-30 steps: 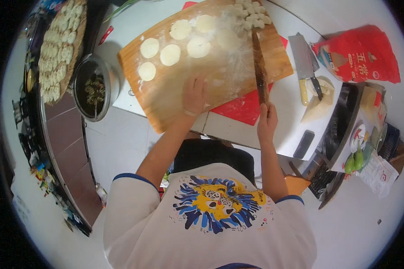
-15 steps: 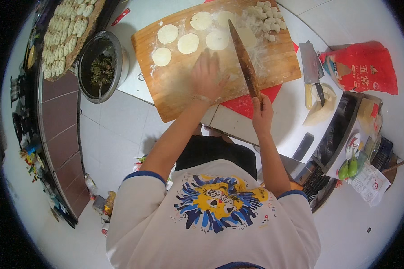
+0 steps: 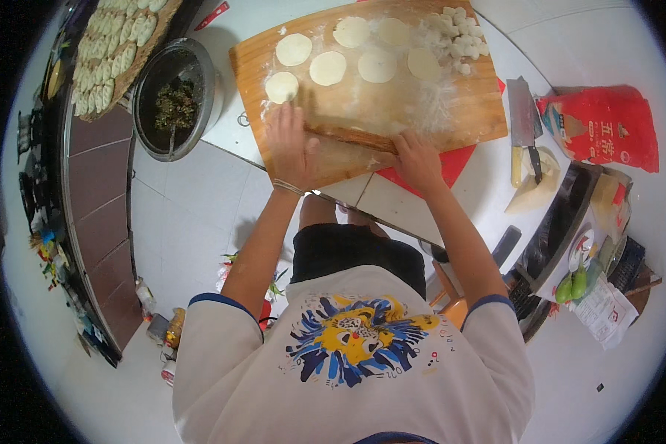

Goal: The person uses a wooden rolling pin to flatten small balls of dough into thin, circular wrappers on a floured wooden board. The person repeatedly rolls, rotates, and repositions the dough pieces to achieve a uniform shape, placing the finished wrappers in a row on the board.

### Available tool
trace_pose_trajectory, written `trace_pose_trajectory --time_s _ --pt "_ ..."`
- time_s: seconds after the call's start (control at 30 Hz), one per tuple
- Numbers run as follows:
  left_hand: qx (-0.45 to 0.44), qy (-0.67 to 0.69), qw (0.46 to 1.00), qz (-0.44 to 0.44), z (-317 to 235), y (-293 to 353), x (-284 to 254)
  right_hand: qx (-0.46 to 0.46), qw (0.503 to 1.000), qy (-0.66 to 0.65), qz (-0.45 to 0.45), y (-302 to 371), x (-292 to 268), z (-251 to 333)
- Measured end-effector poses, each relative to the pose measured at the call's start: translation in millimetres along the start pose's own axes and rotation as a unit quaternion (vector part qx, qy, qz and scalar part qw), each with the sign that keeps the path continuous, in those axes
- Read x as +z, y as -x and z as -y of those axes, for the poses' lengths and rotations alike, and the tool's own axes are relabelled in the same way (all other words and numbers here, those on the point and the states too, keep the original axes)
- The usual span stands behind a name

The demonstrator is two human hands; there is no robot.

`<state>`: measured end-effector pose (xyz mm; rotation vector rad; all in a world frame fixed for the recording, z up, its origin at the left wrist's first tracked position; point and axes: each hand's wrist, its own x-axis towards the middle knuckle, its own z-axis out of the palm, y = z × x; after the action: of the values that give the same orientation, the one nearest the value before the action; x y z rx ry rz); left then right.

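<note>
A brown wooden rolling pin (image 3: 351,138) lies crosswise on the near part of the floured wooden board (image 3: 392,103). My right hand (image 3: 417,161) is closed over its right end. At its left end is my left hand (image 3: 290,144), fingers stretched forward and slightly blurred; whether its palm bears on the pin is hidden. Just beyond these fingertips lies a round dough wrapper (image 3: 282,87). Several more wrappers, among them a pale one (image 3: 328,68), are spread over the board's far half. Small dough pieces (image 3: 459,33) are heaped at the far right corner.
On the left stand a dark-rimmed pot (image 3: 176,103) with chopped filling and a tray of shaped dumplings (image 3: 118,52). A cleaver (image 3: 522,111), a smaller black-handled knife (image 3: 536,164) and a red bag (image 3: 603,126) lie right of the board. A phone (image 3: 506,244) rests near the table edge.
The rolling pin has come down from a raised, steep angle to lie crosswise on the board. My left hand has moved left and nearer, to the pin's left end.
</note>
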<state>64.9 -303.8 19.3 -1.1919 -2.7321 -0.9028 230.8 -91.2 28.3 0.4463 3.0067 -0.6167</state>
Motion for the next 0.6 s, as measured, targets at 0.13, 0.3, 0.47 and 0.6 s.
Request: trace_pose_trajectory --time_s 0.13,0.3,0.47,0.6 --pt "0.012 -0.108 0.991 0.079 15.2 -28.9 13.8 0.046 0.996 0.063 -0.03 -46.0 12.9 7.1" --pt "-0.007 -0.093 0.987 0.13 2.7 14.6 -1.3 0.006 0.99 0.115 -0.077 -4.0 31.8 6.6" --pt "-0.016 -0.058 0.994 0.089 18.4 -15.3 5.7 0.035 0.992 0.084 -0.089 -44.6 24.4 8.2" --pt "-0.015 -0.084 0.991 0.105 13.1 -20.6 7.1 0.047 0.988 0.137 -0.061 -40.0 33.5 -0.6"
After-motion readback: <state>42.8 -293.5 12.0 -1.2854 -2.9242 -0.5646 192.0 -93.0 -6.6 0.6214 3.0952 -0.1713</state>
